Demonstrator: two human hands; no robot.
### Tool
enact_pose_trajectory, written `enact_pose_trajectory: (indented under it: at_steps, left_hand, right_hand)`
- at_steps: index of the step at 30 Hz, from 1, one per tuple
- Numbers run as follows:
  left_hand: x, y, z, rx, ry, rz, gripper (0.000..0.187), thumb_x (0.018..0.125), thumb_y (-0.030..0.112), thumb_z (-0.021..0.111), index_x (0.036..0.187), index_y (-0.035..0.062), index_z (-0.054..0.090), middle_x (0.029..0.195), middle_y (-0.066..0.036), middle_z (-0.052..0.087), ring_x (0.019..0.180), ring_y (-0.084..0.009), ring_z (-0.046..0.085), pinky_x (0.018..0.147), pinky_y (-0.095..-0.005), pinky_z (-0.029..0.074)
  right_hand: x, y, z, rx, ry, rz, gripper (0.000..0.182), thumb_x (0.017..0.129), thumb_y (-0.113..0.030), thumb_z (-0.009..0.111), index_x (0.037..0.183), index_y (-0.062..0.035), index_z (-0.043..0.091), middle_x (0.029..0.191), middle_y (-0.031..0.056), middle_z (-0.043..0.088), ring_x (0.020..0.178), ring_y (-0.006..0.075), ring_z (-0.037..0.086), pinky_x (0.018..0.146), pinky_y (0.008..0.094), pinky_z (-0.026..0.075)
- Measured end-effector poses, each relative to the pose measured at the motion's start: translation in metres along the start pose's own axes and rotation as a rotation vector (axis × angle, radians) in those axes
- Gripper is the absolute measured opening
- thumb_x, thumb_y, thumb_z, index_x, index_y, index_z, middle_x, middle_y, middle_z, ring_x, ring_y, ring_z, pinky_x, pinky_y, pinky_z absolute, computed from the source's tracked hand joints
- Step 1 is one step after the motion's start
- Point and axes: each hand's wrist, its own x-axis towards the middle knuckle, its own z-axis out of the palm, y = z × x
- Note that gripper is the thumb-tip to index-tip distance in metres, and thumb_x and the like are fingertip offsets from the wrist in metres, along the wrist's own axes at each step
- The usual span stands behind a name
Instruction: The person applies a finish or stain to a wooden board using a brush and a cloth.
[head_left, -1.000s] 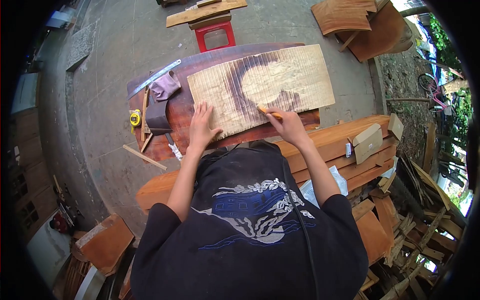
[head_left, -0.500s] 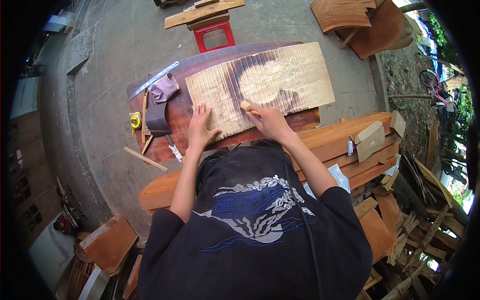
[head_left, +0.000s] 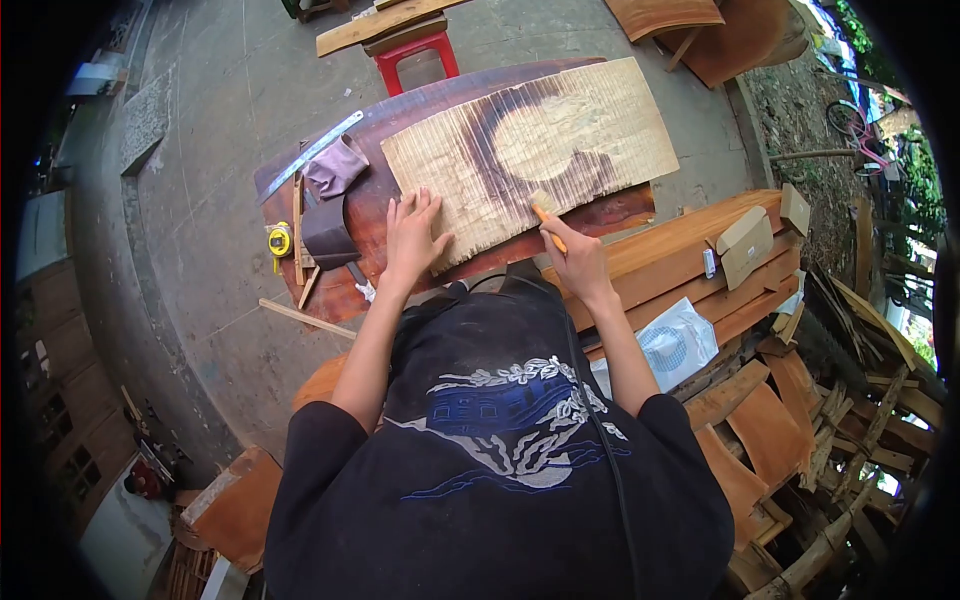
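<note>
A pale, ridged wooden board with a dark stained patch curving round a light oval lies on a reddish-brown wooden slab. My left hand rests on the board's near left corner, fingers spread. In my right hand is a small brush with an orange handle, its bristles at the board's near edge, just below the dark patch. Left of my left hand lie a dark curved sheet, a mauve cloth, a steel ruler and a yellow tape measure.
Beyond the slab stands a red plastic stool with planks across it. Stacked orange-brown timber sits at my right, bearing a clear plastic packet and a cardboard piece. A thin wood strip projects at the left.
My right hand has drawn the brush towards me and to the right, down to the board's near edge. My left hand stays at the corner. The whole view has shifted slightly.
</note>
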Motion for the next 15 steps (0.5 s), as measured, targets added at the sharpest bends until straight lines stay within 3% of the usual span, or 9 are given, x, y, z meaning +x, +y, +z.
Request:
enact_pose_trajectory:
  at_steps: [3,5,7,10,12,15]
  left_hand:
    - [0.002,-0.006,-0.005,-0.003,-0.027,0.043,0.083,0.08,0.035,0.089,0.152,0.0074,0.057,0.161,-0.02,0.052,0.148,-0.0419,0.046,0.126,-0.0555,0.031]
    - [0.001,-0.009,-0.005,-0.007,-0.027,0.07,0.084,0.08,0.035,0.089,0.152,0.0071,0.056,0.161,-0.021,0.052,0.148,-0.0428,0.046,0.126,-0.0549,0.032]
    - [-0.001,-0.013,-0.003,-0.014,-0.019,0.101,0.084,0.081,0.034,0.088,0.153,0.0069,0.055,0.161,-0.021,0.051,0.148,-0.0436,0.045,0.125,-0.0543,0.033]
    - [-0.005,-0.016,-0.002,-0.003,-0.031,0.126,0.086,0.083,0.034,0.086,0.156,0.0067,0.051,0.163,-0.021,0.049,0.15,-0.044,0.043,0.124,-0.0528,0.035]
    - [-0.008,-0.018,0.001,-0.014,-0.027,0.132,0.087,0.083,0.034,0.085,0.158,0.0068,0.049,0.165,-0.02,0.046,0.151,-0.0441,0.042,0.124,-0.0521,0.035]
    - [-0.009,-0.02,0.006,-0.021,-0.013,0.139,0.089,0.084,0.035,0.085,0.159,0.007,0.047,0.166,-0.02,0.044,0.152,-0.044,0.041,0.124,-0.0517,0.036]
  right_hand:
    - [-0.01,0.024,-0.029,0.261,-0.011,0.252,0.017,0.106,-0.018,0.066,0.118,-0.0066,0.072,0.102,0.0165,0.08,0.082,0.0287,0.078,0.072,0.0385,0.06]
    - [-0.012,0.065,-0.068,0.088,0.169,0.422,0.017,0.106,-0.019,0.066,0.115,-0.0061,0.073,0.098,0.0174,0.079,0.082,0.0311,0.078,0.073,0.0371,0.059]
    - [-0.023,0.114,-0.085,-0.287,0.303,0.549,0.017,0.106,-0.019,0.066,0.113,-0.0058,0.073,0.092,0.0172,0.078,0.078,0.0307,0.076,0.071,0.0362,0.058]
    - [-0.019,0.058,-0.054,-0.175,0.133,0.474,0.016,0.104,-0.023,0.069,0.115,-0.012,0.073,0.088,0.0196,0.077,0.083,0.0411,0.076,0.068,0.0464,0.057]
    - [-0.033,0.014,-0.005,-0.099,-0.06,0.241,0.016,0.104,-0.023,0.069,0.115,-0.0121,0.073,0.088,0.0199,0.076,0.083,0.041,0.075,0.069,0.0458,0.057]
    - [-0.033,-0.012,-0.001,0.187,-0.181,0.293,0.017,0.104,-0.022,0.069,0.115,-0.011,0.074,0.088,0.02,0.076,0.083,0.0407,0.075,0.07,0.045,0.056]
